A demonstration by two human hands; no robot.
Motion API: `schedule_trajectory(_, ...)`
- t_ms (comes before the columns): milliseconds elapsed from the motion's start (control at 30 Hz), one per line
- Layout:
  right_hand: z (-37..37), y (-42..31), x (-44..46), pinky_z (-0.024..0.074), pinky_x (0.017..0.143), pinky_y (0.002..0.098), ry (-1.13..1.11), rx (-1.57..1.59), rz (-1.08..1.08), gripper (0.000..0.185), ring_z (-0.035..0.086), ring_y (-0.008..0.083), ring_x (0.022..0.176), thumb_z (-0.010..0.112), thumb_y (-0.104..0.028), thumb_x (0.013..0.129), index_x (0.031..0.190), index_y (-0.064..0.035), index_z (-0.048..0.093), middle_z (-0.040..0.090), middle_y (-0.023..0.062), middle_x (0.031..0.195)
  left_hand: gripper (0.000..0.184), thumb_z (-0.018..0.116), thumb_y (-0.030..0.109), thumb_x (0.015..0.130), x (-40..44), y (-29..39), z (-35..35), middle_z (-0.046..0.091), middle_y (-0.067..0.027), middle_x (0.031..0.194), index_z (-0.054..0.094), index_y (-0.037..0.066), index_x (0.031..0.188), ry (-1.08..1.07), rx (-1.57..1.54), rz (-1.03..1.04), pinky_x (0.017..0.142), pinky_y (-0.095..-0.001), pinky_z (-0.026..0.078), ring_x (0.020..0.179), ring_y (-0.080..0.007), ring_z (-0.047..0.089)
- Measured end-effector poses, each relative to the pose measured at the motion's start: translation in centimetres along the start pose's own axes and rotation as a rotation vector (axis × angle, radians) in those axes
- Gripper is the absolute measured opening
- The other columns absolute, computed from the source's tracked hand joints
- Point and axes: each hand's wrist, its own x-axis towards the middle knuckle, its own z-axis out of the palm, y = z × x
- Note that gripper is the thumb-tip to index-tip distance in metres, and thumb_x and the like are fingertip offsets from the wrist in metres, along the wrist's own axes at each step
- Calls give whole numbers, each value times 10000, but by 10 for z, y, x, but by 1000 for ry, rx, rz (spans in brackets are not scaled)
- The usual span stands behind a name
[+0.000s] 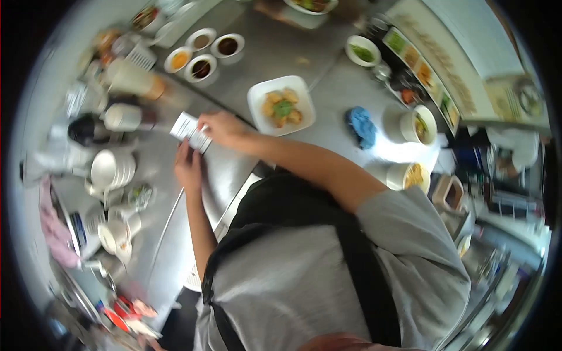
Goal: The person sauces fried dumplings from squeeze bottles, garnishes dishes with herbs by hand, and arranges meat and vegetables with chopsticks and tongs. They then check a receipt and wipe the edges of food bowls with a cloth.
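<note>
A white paper slip with dark print [186, 126] is between my hands, above the steel counter. My right hand [223, 130] pinches its upper right part. At its lower edge are the fingers of my left hand [187, 168], closed on the paper. The small print is too blurred to read. Just to the right of my right hand stands a white square bowl [253, 99] of browned food pieces with a green garnish on top.
Small sauce cups [228, 45] sit at the back. Squeeze bottles [124, 117] and stacked white bowls [109, 168] line the left. A blue cloth [362, 127], a bowl of greens [363, 51] and a garnish tray [411, 57] lie to the right.
</note>
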Motion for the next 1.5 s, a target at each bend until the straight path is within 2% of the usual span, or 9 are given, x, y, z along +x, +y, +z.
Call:
schedule_trajectory(33,10,17,6,503,729,424,24,98,-118,154,640,337,838,652,-73,782,932,-103,631,658,134,906,419,654,77,792,2,0,-1,613,-190,1203,603,-19,1197,6,75,36,1041,-396,379,1194,-363,530)
schedule_trajectory(100,2,6,12,509,729,393,-28,-17,-74,157,652,311,841,655,-53,782,930,-97,635,656,120,938,432,682,122,771,3,-4,-3,627,-169,1179,623,35,1190,44,134,89,1038,-426,371,1192,-384,515)
schedule_trajectory(233,3,5,20,505,755,407,-105,-105,-124,158,627,313,864,664,-110,775,929,-140,643,641,89,964,455,672,234,826,-3,-7,-3,592,-95,1267,594,120,1259,53,175,54,1090,-463,283,1299,-314,439)
schedule_trajectory(533,6,9,26,488,833,390,-161,-360,-375,144,569,250,1008,663,-144,781,922,-154,687,609,10,981,467,697,336,797,-4,-8,-2,553,-86,1302,606,106,1193,130,199,39,1090,-448,296,1303,-292,423)
schedule_trajectory(1033,31,-10,40,449,837,370,-291,-432,-682,74,585,210,865,701,-181,739,770,-114,695,646,8,828,586,705,323,779,-3,-16,2,468,-73,1404,530,108,1295,97,219,35,1120,-450,249,1349,-278,357)
schedule_trajectory(1233,-20,22,69,447,790,370,-189,-478,-597,29,586,221,806,679,-132,694,696,-104,674,632,23,727,590,711,339,781,-2,-11,0,486,-83,1386,535,106,1294,94,207,8,1128,-451,237,1356,-273,355)
schedule_trajectory(1333,-30,16,66,468,796,358,-223,-499,-372,77,607,212,818,702,-162,715,752,-94,699,658,28,742,590,714,348,778,-2,-9,-1,482,-83,1391,542,113,1291,97,215,16,1130,-442,235,1357,-273,354)
schedule_trajectory(1433,-13,17,57,490,803,352,-229,-103,-69,257,628,212,852,735,-240,740,936,-76,707,685,63,836,530,707,301,788,-1,-11,2,520,-81,1359,572,105,1262,129,171,14,1134,-459,214,1356,-274,362)
schedule_trajectory(1500,-4,17,51,500,803,352,-178,-143,-38,409,637,222,864,742,-291,745,1068,-52,663,687,94,898,476,687,241,795,1,-15,3,552,-82,1327,593,109,1242,119,29,-32,1134,-484,196,1348,-274,378)
